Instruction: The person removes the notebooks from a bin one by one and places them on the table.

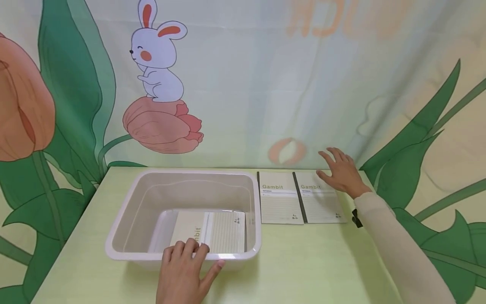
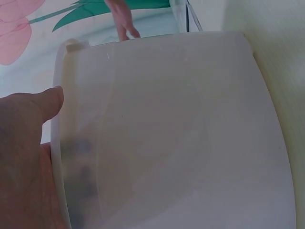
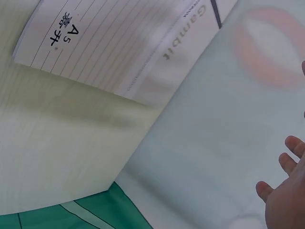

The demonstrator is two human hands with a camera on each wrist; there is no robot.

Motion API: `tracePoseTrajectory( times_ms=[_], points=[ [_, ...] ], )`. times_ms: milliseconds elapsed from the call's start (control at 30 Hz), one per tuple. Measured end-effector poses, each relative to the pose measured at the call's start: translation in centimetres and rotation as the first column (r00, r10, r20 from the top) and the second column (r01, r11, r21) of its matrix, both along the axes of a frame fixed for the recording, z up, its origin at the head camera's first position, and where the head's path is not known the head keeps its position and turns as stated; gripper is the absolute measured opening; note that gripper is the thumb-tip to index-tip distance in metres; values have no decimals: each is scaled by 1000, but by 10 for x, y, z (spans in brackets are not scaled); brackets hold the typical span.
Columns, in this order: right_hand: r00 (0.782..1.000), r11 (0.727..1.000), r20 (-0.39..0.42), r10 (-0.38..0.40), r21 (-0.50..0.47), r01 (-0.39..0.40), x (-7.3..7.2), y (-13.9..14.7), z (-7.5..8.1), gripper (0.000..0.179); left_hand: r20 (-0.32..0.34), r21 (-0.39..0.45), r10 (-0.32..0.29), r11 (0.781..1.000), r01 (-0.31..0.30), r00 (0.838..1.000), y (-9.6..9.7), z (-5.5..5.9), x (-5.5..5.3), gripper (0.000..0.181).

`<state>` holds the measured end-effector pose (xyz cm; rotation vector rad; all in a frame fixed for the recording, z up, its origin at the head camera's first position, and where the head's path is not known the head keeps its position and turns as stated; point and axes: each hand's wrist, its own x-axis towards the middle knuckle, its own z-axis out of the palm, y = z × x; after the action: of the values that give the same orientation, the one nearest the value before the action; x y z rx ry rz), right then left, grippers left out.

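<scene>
My left hand (image 1: pixel 182 274) grips the near rim of a pale plastic basin (image 1: pixel 123 255), fingers hooked over the edge and thumb on the outside. In the left wrist view the basin's outer wall (image 2: pixel 181 129) fills most of the picture. A Gambit notebook (image 1: pixel 225 232) lies turned sideways in the basin, its near edge hidden by the rim and fingers. My right hand (image 1: pixel 343 173), fingers spread and holding nothing, hovers over the upper right of one notebook (image 1: pixel 322 207). Left of that lies another matching notebook (image 1: pixel 281 207), its dark spine toward the basin.
Both loose notebooks lie side by side on the pale green table (image 1: pixel 296 261), right of the basin. A printed curtain (image 1: pixel 235 84) with a rabbit and tulips hangs along the table's back edge. A dark band (image 1: pixel 357 218) shows at my right sleeve.
</scene>
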<state>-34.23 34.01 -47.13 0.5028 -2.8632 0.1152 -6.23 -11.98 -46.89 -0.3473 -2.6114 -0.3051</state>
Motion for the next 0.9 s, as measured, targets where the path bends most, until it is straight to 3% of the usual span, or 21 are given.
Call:
tracePoseTrajectory(
  times_ms=[400,700,900],
  points=[
    [993,994,-61,101,-20,-103,30,-11,28,62,-13,5,-5,1000,5,1000,0,-2,-1,47],
    [957,964,-137,256,-34,-263,57,-48,79,60,19,-6,8,1000,-7,1000,0,0,0,44],
    [933,940,-125,337,-7,-341,76,-81,113,60,-4,4,2,1000,-2,1000,1,-2,0,46]
  ],
)
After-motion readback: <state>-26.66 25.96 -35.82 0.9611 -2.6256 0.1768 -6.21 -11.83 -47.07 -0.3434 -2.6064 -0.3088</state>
